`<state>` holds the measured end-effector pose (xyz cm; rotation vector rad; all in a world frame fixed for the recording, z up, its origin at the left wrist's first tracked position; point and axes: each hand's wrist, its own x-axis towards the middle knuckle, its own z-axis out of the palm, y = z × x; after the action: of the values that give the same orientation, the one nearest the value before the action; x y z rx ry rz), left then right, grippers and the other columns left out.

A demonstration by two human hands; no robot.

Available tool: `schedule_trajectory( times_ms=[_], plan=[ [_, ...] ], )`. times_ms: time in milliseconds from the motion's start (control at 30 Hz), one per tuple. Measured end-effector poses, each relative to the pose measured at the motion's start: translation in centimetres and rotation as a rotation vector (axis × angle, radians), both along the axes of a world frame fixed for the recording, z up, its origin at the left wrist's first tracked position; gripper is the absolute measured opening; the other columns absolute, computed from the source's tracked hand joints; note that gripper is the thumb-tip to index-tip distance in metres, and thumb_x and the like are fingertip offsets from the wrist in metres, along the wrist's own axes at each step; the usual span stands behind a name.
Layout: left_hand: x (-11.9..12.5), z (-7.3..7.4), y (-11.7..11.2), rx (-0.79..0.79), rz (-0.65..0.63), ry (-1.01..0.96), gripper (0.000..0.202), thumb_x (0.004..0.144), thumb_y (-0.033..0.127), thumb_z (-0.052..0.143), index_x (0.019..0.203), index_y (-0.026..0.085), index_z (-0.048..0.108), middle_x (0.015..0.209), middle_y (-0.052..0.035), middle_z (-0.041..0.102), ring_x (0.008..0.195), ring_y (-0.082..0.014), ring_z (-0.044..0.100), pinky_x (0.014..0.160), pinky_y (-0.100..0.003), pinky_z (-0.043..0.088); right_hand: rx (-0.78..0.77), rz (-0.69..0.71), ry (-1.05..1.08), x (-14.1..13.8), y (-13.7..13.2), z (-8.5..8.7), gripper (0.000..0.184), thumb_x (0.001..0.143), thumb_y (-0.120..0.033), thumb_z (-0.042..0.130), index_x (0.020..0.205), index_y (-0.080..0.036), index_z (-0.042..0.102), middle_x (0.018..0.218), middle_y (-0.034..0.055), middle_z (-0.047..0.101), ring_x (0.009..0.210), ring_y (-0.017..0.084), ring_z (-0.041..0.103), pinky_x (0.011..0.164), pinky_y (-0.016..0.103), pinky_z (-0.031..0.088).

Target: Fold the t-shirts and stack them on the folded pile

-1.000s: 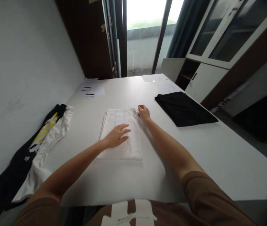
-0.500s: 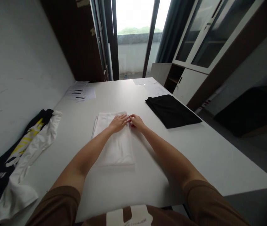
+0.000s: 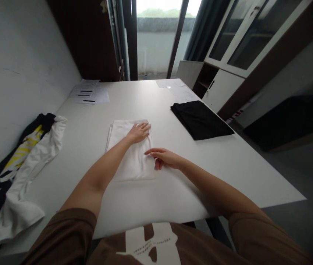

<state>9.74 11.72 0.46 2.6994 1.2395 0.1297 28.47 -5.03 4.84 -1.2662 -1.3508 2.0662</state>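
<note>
A folded white garment (image 3: 127, 158) lies flat on the white table (image 3: 173, 184) in front of me. My left hand (image 3: 139, 132) rests flat on its far right part, fingers stretched out. My right hand (image 3: 163, 157) sits at the garment's right edge, nearer to me, index finger extended onto the cloth and the other fingers curled against the edge. Whether those fingers pinch the edge, I cannot make out.
A folded black garment (image 3: 200, 119) lies to the right. A heap of black, yellow and white clothes (image 3: 21, 162) lies along the left wall. Papers (image 3: 88, 95) sit at the far left, more sheets (image 3: 177, 88) at the far end. A cabinet (image 3: 228, 81) stands beyond the table's right side.
My right hand slid down the garment's right edge from the far corner toward me. My left hand moved up to the far right part of the cloth and stays there.
</note>
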Motion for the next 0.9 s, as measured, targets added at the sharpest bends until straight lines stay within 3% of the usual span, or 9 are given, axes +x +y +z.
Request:
schedule_trajectory(
  times_ms=[133, 333, 633, 800, 900],
  plan=[
    [0.0, -0.1, -0.4, 0.021, 0.008, -0.015, 0.066, 0.099, 0.059, 0.041, 0.158, 0.030, 0.034, 0.168, -0.0039, 0.021, 0.154, -0.0256, 0.021, 0.124, -0.053, 0.011, -0.129, 0.193, 0.098, 0.7, -4.2, 0.2, 0.046, 0.096, -0.045, 0.058, 0.134, -0.019, 0.060, 0.056, -0.0006, 0.066, 0.054, 0.016, 0.067, 0.048, 0.020, 0.051],
    [-0.2, 0.1, -1.1, 0.057, 0.003, -0.053, 0.066, 0.098, 0.059, 0.045, 0.156, 0.028, 0.039, 0.167, -0.0053, 0.027, 0.153, -0.0273, 0.025, 0.124, -0.051, 0.012, -0.122, 0.088, 0.119, 1.3, -8.0, -0.1, 0.047, 0.093, -0.049, 0.060, 0.129, -0.018, 0.062, 0.064, 0.0019, 0.070, 0.057, 0.015, 0.068, 0.051, 0.021, 0.052],
    [-0.7, 0.7, -1.8, 0.128, 0.007, -0.148, 0.049, 0.100, 0.050, 0.046, 0.141, 0.025, 0.058, 0.156, -0.0052, 0.048, 0.144, -0.0254, 0.041, 0.120, -0.044, 0.026, -0.059, -0.049, 0.043, 2.3, -8.9, -0.7, 0.054, 0.093, -0.051, 0.061, 0.131, -0.013, 0.065, 0.069, 0.0064, 0.072, 0.065, 0.017, 0.070, 0.054, 0.024, 0.051],
    [-1.4, 1.2, -2.6, 0.144, -0.026, -0.193, 0.039, 0.103, 0.042, 0.044, 0.130, 0.025, 0.066, 0.143, -0.0037, 0.060, 0.133, -0.0215, 0.052, 0.116, -0.037, 0.034, 0.005, -0.111, -0.027, 3.0, -8.6, -1.1, 0.046, 0.090, -0.051, 0.062, 0.115, -0.014, 0.073, 0.087, 0.0103, 0.074, 0.067, 0.017, 0.070, 0.052, 0.026, 0.050],
    [-1.9, 1.3, -3.0, 0.141, -0.025, -0.187, 0.036, 0.102, 0.038, 0.046, 0.127, 0.026, 0.068, 0.141, -0.0032, 0.062, 0.130, -0.0217, 0.055, 0.115, -0.037, 0.037, 0.119, -0.170, -0.104, 2.8, -8.7, -1.2, 0.038, 0.091, -0.048, 0.058, 0.106, -0.017, 0.074, 0.098, 0.0106, 0.072, 0.069, 0.017, 0.069, 0.060, 0.031, 0.054]
  ],
)
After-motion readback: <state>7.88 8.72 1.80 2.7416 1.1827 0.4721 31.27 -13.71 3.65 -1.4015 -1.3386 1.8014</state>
